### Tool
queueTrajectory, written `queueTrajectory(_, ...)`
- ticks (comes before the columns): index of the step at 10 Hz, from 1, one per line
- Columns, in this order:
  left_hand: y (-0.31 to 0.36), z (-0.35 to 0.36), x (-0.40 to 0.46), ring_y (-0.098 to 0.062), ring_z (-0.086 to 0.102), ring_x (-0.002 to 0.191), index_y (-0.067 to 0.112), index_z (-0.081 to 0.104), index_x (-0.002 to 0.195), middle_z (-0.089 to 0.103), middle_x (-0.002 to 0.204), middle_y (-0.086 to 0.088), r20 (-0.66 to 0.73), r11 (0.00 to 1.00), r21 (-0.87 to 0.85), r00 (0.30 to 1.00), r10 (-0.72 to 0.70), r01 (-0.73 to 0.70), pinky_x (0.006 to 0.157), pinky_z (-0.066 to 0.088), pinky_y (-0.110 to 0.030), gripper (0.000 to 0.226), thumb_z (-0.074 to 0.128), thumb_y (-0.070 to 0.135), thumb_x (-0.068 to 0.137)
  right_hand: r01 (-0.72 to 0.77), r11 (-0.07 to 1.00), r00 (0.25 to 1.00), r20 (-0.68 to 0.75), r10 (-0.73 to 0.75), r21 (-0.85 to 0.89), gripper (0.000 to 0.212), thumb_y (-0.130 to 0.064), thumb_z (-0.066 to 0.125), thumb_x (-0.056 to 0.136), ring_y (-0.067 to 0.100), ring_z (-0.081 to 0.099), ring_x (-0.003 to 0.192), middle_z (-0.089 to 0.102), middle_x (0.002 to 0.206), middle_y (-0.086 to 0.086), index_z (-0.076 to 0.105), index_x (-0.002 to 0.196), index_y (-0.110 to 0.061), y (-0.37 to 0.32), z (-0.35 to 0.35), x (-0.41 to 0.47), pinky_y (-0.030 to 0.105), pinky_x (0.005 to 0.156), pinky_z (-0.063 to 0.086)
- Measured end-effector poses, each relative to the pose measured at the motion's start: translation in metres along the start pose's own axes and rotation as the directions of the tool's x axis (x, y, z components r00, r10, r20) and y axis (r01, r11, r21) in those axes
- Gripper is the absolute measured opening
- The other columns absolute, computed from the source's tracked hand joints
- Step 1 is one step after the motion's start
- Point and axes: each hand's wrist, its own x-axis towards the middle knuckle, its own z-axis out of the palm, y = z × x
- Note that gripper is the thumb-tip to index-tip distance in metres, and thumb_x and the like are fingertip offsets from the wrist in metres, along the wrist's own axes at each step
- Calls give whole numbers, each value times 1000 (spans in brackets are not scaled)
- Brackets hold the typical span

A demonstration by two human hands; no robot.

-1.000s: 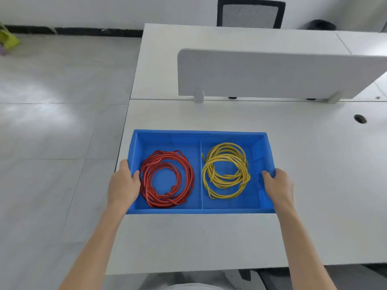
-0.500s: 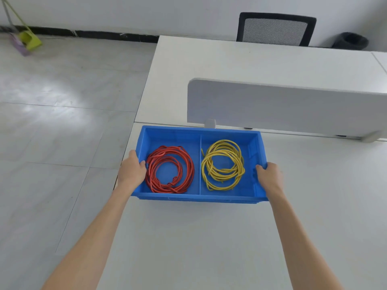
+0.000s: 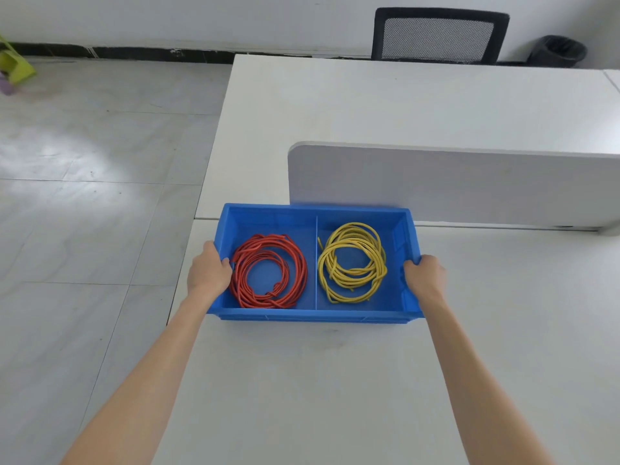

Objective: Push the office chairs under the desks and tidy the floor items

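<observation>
A blue two-compartment bin [image 3: 312, 313] rests on the near white desk [image 3: 335, 397], its far wall against the white divider panel [image 3: 453, 182]. A coil of red cable [image 3: 268, 273] lies in the left compartment, and the right one holds a coil of yellow cable [image 3: 352, 263]. My left hand [image 3: 208, 271] grips the bin's left rim, thumb inside. On the right rim my right hand [image 3: 424, 273] grips the same way. A black mesh office chair [image 3: 439, 35] stands behind the far desk [image 3: 402, 102], only its backrest showing.
A black waste bin [image 3: 558, 50] sits at the wall to the right of the chair. At the far left edge a green dustpan [image 3: 15, 67] lies on the grey tiled floor [image 3: 84, 196]. The desks' left edge runs beside open floor.
Both hands have slid the blue bin away from me across the desk until it reached the divider panel. My view has tilted up, showing more of the far desk and chair.
</observation>
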Motion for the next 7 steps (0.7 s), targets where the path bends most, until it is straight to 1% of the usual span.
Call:
queueTrajectory(1,-1,5,-2,-45,54,90,-5,42,109,57,103,-30,-35,1000,23,999,3,-2,65,37,-40,21,43,9,93,13,1000,999,-32,-14,-28,15,-11,43,87,33,49,72,52,77,16,48,79,1,5,6,-2,32,61,37)
queueTrajectory(2,1,7,-5,-41,52,80,-3,41,109,58,100,-29,-65,999,36,998,18,-16,63,37,-39,21,41,10,93,37,998,998,-49,-40,-60,16,-14,42,89,34,51,74,54,83,18,47,84,0,6,9,-4,33,62,38)
queueTrajectory(3,0,7,-8,-33,46,72,-2,40,110,58,98,-27,-69,1000,25,997,17,-15,61,37,-39,21,41,11,93,46,995,998,-37,-50,-87,16,-16,40,91,34,49,74,51,85,17,44,86,-1,6,9,-5,34,61,37)
queueTrajectory(4,0,6,-10,-34,49,76,-2,38,115,57,103,-26,-27,1000,11,1000,3,-3,63,39,-39,27,43,13,92,48,994,999,8,-47,-94,16,-16,39,92,34,48,75,51,90,19,43,94,-1,4,6,-8,35,62,37)
queueTrajectory(5,-2,5,-20,-37,51,103,-3,35,124,52,118,-24,-40,996,39,996,79,-78,77,44,-44,40,48,14,90,101,990,994,62,-95,-102,27,-14,39,93,35,48,80,53,100,23,39,114,3,5,0,-17,36,65,36)
queueTrajectory(6,-2,5,-44,-35,38,127,-4,36,133,42,135,-22,-148,959,103,949,277,-264,100,40,-44,48,49,9,88,321,920,940,-41,-338,-226,45,-9,45,90,40,47,111,47,126,25,33,131,5,14,4,-41,43,86,42)
queueTrajectory(7,-6,22,-84,-38,39,130,-2,51,124,46,136,-22,-128,839,163,832,540,-519,103,39,-47,44,59,3,82,506,787,823,-75,-563,-352,50,-7,58,84,40,39,129,46,136,24,43,131,5,38,20,-80,50,102,39)
